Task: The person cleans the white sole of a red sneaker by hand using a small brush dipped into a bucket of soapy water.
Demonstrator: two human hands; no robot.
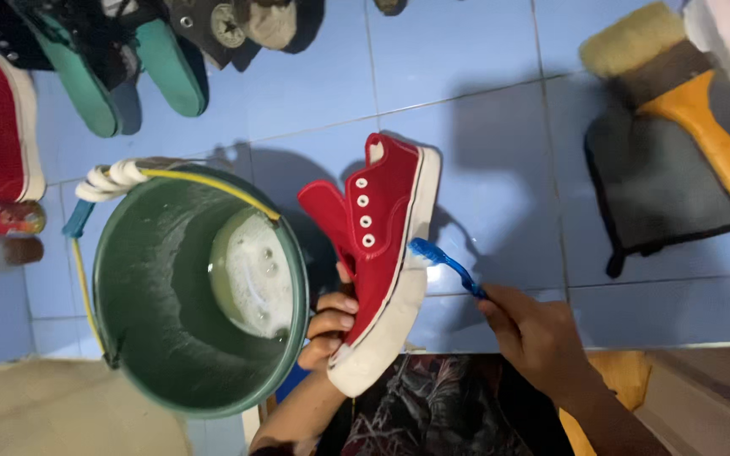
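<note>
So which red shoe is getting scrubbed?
The red sneaker in the middle, held by the left hand beside the green bucket. The right hand presses a blue toothbrush against its white sole. The other red shoe lies untouched at the far left.

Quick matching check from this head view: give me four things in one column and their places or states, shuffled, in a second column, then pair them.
1. red shoe
2. blue toothbrush
3. green bucket
4. wide brush

A. holds soapy water
B. lies on a grey cloth
C. gripped by the left hand
D. held in the right hand, head against the white sole

Pairs: 1-C, 2-D, 3-A, 4-B
</note>
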